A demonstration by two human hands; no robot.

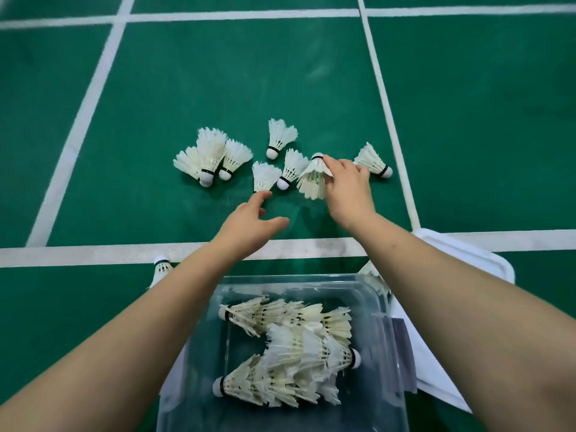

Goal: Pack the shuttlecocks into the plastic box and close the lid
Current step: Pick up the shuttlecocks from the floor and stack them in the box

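Note:
Several white feather shuttlecocks lie loose on the green court floor, among them a cluster at the left [212, 157] and one at the far right [374, 160]. My right hand [349, 191] grips one shuttlecock [313, 179] by its feathers, cork end up. My left hand [249, 226] reaches forward with fingers apart, its fingertips just short of another shuttlecock [265, 176]. The clear plastic box [383, 338] stands open close to me, with three rows of stacked shuttlecocks [290, 353] inside. The white lid [473, 260] lies to the box's right.
One shuttlecock [162, 266] stands on the floor by my left forearm, partly hidden. Another [374, 275] peeks out between the box and the lid. White court lines [93, 254] cross the green floor.

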